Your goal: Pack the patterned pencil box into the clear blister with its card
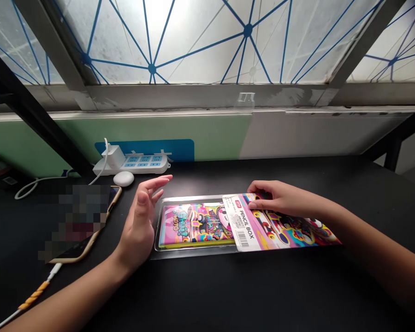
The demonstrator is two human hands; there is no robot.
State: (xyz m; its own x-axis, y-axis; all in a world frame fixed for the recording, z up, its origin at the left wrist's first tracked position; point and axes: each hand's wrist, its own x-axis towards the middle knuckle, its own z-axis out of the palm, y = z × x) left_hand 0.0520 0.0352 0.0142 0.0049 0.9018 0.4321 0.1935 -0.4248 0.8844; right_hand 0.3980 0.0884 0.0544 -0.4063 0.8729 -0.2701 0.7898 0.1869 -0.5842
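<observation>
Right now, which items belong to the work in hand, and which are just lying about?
In hand: pencil box in clear pack; card sleeve under the right hand; open left hand beside the pack's left end.
Lying about: phone on its cable; power strip with charger; white oval case.

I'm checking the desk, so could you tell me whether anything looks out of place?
Yes: the printed sleeve sits slid partly off the pencil box toward the right, under the right hand, leaving the box's left part bare. Nothing else stands out.
</observation>
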